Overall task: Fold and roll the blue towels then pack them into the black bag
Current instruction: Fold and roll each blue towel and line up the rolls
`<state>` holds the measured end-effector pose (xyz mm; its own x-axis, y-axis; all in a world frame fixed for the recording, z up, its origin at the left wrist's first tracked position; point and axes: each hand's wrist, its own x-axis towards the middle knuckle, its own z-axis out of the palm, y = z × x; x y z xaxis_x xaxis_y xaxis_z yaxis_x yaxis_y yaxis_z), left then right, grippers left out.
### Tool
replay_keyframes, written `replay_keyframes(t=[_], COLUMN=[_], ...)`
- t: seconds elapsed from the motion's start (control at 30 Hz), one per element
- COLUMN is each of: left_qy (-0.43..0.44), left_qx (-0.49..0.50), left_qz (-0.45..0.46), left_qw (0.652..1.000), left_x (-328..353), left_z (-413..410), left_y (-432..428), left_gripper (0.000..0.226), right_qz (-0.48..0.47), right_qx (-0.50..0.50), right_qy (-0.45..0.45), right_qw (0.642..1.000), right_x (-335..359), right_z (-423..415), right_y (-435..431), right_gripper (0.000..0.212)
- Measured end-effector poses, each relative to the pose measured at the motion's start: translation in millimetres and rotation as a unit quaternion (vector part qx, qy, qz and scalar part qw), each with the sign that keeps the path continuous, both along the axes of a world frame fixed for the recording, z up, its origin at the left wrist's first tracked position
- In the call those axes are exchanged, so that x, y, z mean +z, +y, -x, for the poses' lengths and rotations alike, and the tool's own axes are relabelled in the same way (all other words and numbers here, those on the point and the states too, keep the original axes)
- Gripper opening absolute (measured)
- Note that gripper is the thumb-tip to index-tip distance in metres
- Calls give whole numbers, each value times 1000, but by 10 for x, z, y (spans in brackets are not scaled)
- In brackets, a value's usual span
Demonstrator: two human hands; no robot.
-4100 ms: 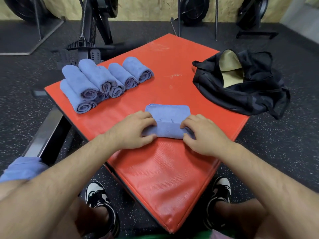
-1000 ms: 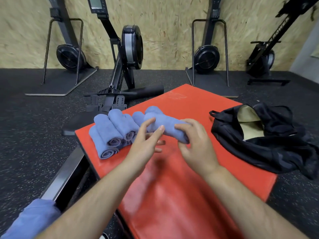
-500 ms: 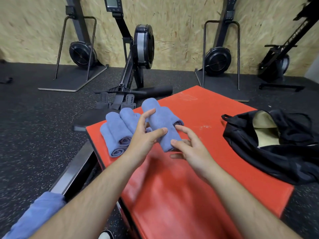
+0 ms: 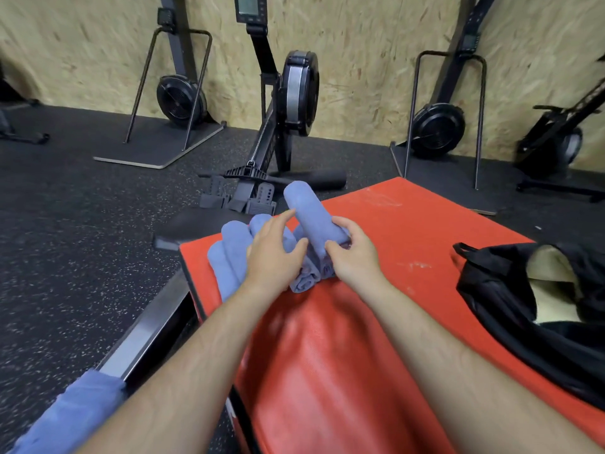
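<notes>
Head view: the right hand (image 4: 355,257) grips the near end of a rolled blue towel (image 4: 311,214), its fingers (image 4: 343,224) curled around the roll and pressing it from both sides; the roll tilts up and away, its far end raised above the pile of rolled towels (image 4: 234,253); the left hand (image 4: 273,257) hovers over that pile, fingers (image 4: 281,221) loosely spread and bent, fingertips just beside the held roll, and whether they touch it I cannot tell; the pile lies at the far left corner of the red padded surface (image 4: 376,322); the black bag (image 4: 530,322) sits open at the right edge of that surface, well apart from the pile, a pale lining showing inside; another blue towel (image 4: 75,411) lies off the surface's near left side, low at the frame's corner; rowing machines (image 4: 294,90) stand beyond the surface against a chipboard wall (image 4: 360,60).
</notes>
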<state>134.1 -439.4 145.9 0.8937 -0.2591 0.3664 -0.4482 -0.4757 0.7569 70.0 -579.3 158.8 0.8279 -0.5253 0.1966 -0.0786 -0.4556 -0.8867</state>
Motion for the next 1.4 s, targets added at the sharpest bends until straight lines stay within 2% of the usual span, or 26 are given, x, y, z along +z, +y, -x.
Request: replay_keyframes(t=[0.07, 0.17, 0.27, 0.43, 0.6, 0.83, 1.07, 1.3, 1.4], left_qy=[-28, -41, -42, -46, -42, -86, -66, 41, 80], left_qx=[35, 36, 29, 15, -6, 23, 51, 23, 3], left_qz=[-106, -221, -252, -245, -214, -281, -326, -370, -407], left_qw=[993, 974, 966, 968, 976, 955, 942, 928, 910], left_x=[-70, -213, -270, -225, -103, -50, -94, -546, -808], left_z=[-82, -156, -169, -139, -76, 39, 202, 287, 334], left_y=[4, 29, 46, 92, 266, 1101, 2088, 3149, 3428], left_gripper=[48, 37, 33, 33, 39, 50, 50, 44, 44], right_qz=[79, 113, 161, 235, 333, 442, 448, 447, 440], right_qx=[-15, 3, 39, 30, 26, 102, 187, 261, 296], right_qy=[32, 102, 192, 237, 190, 113, 95, 129, 152], right_qw=[996, 988, 967, 942, 923, 884, 869, 846, 834], right_x=[-92, -284, -435, -306, -30, 81, -221, -740, -1082], right_z=[-202, -430, -512, -456, -184, 36, -68, -153, -150], right_y=[-25, -2, 32, 57, 269, 1074, 2095, 3052, 3372], right_gripper=[50, 53, 57, 53, 51, 39, 45, 44, 39])
